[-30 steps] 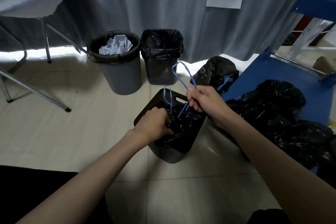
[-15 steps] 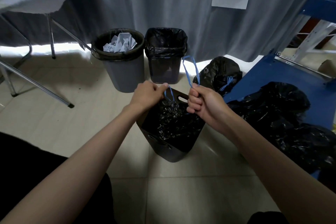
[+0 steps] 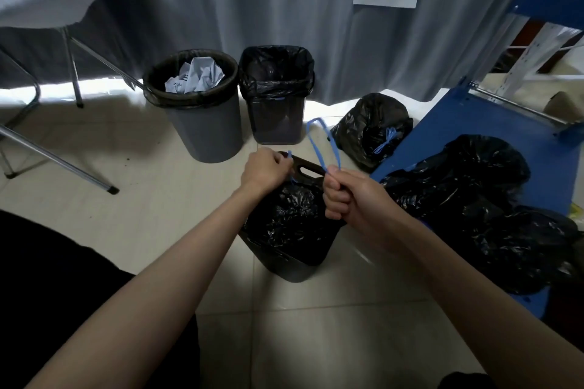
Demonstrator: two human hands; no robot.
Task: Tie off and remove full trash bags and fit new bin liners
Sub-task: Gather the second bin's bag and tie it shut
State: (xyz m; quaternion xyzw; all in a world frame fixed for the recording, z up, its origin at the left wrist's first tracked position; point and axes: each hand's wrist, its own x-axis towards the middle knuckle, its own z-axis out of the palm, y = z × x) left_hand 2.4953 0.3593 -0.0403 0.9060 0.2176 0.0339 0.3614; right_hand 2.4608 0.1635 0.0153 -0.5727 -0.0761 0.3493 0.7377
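Left hand [image 3: 264,169] is curled round one blue drawstring end, and right hand [image 3: 350,196] is fisted on the other, whose drawstring loop [image 3: 320,144] stands up above it. Both hands are over the gathered black trash bag [image 3: 290,221], which sits in the dark bin [image 3: 294,268] on the tiled floor [image 3: 151,199]. Behind stand a grey round bin [image 3: 205,123] holding crumpled paper and a square lined bin [image 3: 276,104].
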